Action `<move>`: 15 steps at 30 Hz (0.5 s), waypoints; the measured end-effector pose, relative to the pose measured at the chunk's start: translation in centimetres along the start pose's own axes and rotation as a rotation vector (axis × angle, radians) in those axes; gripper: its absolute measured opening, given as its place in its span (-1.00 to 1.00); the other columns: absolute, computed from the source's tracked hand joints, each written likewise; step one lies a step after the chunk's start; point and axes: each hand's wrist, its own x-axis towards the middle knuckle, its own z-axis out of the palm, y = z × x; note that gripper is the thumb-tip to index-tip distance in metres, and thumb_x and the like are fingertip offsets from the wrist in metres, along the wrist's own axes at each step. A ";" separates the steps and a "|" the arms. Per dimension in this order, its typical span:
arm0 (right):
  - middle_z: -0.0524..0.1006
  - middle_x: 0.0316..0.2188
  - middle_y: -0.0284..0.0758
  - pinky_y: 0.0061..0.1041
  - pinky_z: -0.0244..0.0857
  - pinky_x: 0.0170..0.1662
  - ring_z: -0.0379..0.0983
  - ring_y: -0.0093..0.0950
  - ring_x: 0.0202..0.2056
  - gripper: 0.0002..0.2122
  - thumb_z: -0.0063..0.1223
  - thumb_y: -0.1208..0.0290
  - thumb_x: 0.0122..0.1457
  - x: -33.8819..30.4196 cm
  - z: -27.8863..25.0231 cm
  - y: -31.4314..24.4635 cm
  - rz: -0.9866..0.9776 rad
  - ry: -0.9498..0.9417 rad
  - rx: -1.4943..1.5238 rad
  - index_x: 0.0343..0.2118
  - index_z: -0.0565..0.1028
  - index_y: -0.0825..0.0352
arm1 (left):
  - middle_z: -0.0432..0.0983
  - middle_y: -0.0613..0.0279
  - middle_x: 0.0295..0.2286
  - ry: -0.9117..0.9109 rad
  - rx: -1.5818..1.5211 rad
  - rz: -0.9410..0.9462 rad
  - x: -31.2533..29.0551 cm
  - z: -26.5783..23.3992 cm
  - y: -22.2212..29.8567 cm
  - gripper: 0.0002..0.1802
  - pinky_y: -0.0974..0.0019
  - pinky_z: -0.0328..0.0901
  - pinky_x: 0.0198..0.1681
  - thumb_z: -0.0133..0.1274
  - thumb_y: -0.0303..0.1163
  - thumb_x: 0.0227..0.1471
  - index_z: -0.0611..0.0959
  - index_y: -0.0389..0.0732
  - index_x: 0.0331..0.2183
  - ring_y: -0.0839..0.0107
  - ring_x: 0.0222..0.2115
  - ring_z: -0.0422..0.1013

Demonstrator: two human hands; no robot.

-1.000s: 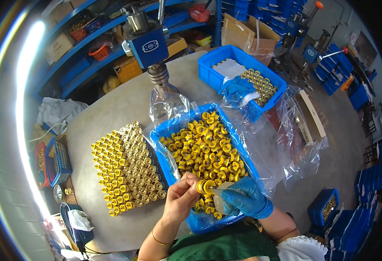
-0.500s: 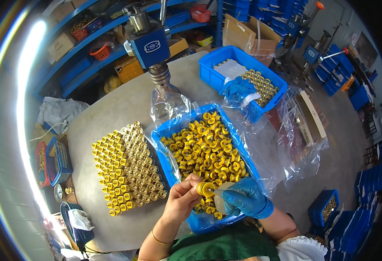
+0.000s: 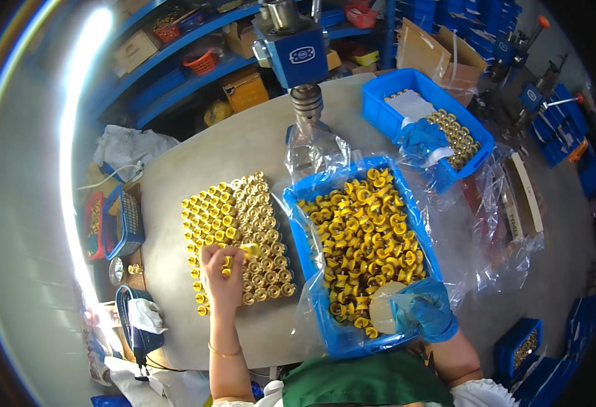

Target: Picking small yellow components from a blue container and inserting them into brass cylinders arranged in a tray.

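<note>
My bare left hand (image 3: 222,281) is over the block of small parts on the table, fingers pinched on a yellow round part (image 3: 250,249), slightly blurred by motion. Beneath and around it stand rows of brass fittings (image 3: 263,234), bare brass on the right and yellow-topped (image 3: 206,211) on the left. In a blue glove, my right hand (image 3: 432,313) is closed on the edge of a pale round disc (image 3: 383,306). Both are above the near right of a blue bin (image 3: 303,261), which is heaped with yellow ring-like parts (image 3: 359,237).
A blue drill press (image 3: 299,57) stands behind the bin. At the back right, another blue bin (image 3: 379,112) contains brass fittings and a blue glove (image 3: 421,138). Clear plastic sheeting (image 3: 457,241) drapes beside the bins. Blue and red baskets (image 3: 129,227) are at the left edge.
My left hand has moved left with the yellow part, from beside my right hand to above the rows of fittings. The right hand stays over the bin with the disc. The whole view has shifted.
</note>
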 end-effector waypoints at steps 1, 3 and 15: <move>0.44 -0.69 -0.29 -0.71 0.22 -0.66 0.35 -0.61 -0.72 -0.76 -0.18 0.37 0.06 0.1 0.0 0.1 -0.001 -0.022 0.005 -0.46 0.43 0.49 | 0.23 0.21 -0.53 0.008 0.012 -0.003 0.4 0.0 -2.2 -0.93 0.42 0.15 -0.44 0.07 -0.47 -0.25 0.53 -0.22 -0.56 0.36 -0.48 0.22; 0.44 -0.69 -0.29 -0.71 0.22 -0.66 0.35 -0.62 -0.72 -0.76 -0.19 0.37 0.06 0.2 0.1 0.2 -0.002 -0.039 0.006 -0.45 0.43 0.49 | 0.23 0.19 -0.54 0.109 0.212 -0.065 1.1 0.7 -5.8 -0.89 0.30 0.15 -0.39 0.08 -0.39 -0.24 0.55 -0.21 -0.56 0.28 -0.47 0.22; 0.43 -0.70 -0.29 -0.72 0.21 -0.67 0.32 -0.63 -0.73 -0.76 -0.20 0.38 0.06 0.1 0.3 0.2 -0.023 0.004 0.032 -0.43 0.42 0.50 | 0.22 0.21 -0.54 0.028 0.329 -0.110 2.1 2.2 -7.8 -0.88 0.27 0.14 -0.34 0.08 -0.36 -0.25 0.57 -0.18 -0.54 0.28 -0.45 0.21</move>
